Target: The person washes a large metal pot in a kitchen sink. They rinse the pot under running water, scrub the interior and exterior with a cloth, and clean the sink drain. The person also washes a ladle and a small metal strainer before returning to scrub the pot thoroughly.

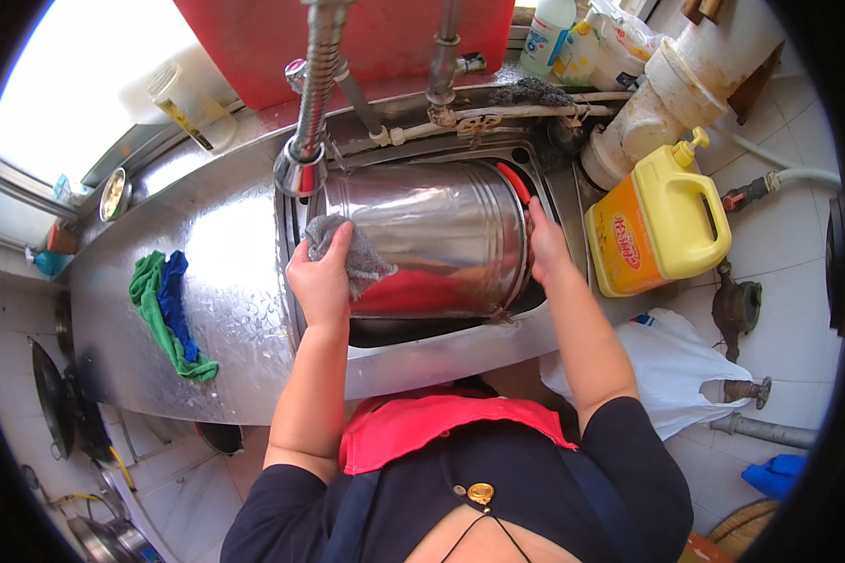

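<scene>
A large cylindrical stainless steel pot point(429, 232) lies on its side in the steel sink point(556, 172). My left hand point(324, 278) grips a grey scouring cloth point(362, 257) against the pot's left end. At the other end, my right hand point(548, 243) is at the rim beside a red handle point(514, 181); its fingertips are hidden behind the edge, so its hold is not fully visible. Above the pot's left part hangs the spring-necked faucet point(303, 165), with a thin stream of water near it.
Green point(156, 299) and blue cloths point(176, 302) lie on the steel counter point(246, 352) at left. A yellow pump jug point(655, 218) stands right of the sink, near a white pipe point(683, 84). Behind are a red board point(394, 42), valves, bottles point(546, 35) and dark steel wool point(531, 93).
</scene>
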A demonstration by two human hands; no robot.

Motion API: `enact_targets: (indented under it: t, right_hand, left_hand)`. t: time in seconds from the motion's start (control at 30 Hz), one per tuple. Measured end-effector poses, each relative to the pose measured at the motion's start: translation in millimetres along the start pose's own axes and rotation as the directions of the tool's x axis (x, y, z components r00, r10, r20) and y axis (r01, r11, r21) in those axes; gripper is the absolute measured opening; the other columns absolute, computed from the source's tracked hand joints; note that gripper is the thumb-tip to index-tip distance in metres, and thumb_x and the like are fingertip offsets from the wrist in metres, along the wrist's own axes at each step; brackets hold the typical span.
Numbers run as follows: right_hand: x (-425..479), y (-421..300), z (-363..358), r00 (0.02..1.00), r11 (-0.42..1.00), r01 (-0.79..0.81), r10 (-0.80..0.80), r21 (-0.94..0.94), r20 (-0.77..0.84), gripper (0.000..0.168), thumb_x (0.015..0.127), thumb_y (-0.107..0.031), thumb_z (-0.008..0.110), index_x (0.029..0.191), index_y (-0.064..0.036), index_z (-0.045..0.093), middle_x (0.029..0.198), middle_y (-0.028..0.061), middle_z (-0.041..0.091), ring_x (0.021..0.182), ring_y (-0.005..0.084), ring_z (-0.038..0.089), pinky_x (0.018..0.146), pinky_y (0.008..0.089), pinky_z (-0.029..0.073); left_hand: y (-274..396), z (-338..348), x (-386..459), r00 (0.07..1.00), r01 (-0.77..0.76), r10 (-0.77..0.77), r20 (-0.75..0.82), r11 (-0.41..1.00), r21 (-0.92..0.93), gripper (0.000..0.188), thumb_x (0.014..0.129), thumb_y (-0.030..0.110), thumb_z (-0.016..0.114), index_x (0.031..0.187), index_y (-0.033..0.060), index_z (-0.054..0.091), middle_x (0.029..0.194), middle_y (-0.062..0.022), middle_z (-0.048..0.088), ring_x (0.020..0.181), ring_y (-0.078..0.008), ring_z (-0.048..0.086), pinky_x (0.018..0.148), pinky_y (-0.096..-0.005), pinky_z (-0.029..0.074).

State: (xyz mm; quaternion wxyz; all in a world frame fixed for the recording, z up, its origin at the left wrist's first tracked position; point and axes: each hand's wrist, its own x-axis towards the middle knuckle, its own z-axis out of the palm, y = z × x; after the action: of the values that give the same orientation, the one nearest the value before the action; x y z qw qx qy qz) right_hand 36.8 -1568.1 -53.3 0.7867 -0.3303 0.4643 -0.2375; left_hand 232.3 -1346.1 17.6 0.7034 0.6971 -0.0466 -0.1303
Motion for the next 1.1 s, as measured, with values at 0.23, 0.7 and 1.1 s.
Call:
enact_targets:
  t: [0.23, 0.7, 1.1]
  right_hand:
    - [54.4, -51.1, 6.5, 0.949, 0.98, -0.201, 0.194, 0.002, 0.248, 0.03, 0.095, -0.032, 0.049, 0.102, -0.006, 0.064, 0.093, 0.0071, 0.066, 0.08, 0.0212, 0.064, 0.073, 0.0356, 0.053]
    - [10.8, -67.7, 49.4, 0.917, 0.793, 0.266, -0.032, -0.548, 0.399, 0.023, 0.086, -0.031, 0.065, 0.083, -0.008, 0.063, 0.069, -0.0025, 0.055, 0.054, 0.0075, 0.046, 0.044, 0.0259, 0.033]
    - [-37.9, 25.3, -14.6, 0.764, 0.577, 0.641, -0.418, -0.506, 0.492, 0.023, 0.085, -0.018, 0.067, 0.098, 0.001, 0.064, 0.086, 0.0089, 0.068, 0.077, 0.0138, 0.06, 0.073, 0.0292, 0.048]
  left_hand:
    - [24.2, 0.7, -28.2, 0.998, -0.038, 0.039, 0.049, 0.999, -0.012, 0.022, 0.08, 0.012, 0.074, 0.092, -0.0032, 0.064, 0.084, -0.005, 0.066, 0.073, -0.0096, 0.057, 0.068, -0.024, 0.047]
    - [-18.1, -58.6, -47.6, 0.999, -0.004, -0.005, -0.035, 0.972, -0.235, 0.027, 0.091, 0.029, 0.061, 0.086, 0.0024, 0.056, 0.077, -0.0063, 0.061, 0.063, -0.015, 0.061, 0.05, -0.0299, 0.048]
    - [-44.1, -38.0, 29.6, 0.945, 0.32, -0.328, -0.011, 0.929, -0.186, 0.045, 0.079, 0.019, 0.075, 0.107, -0.0082, 0.055, 0.092, -0.009, 0.063, 0.076, -0.0154, 0.06, 0.068, -0.0273, 0.049]
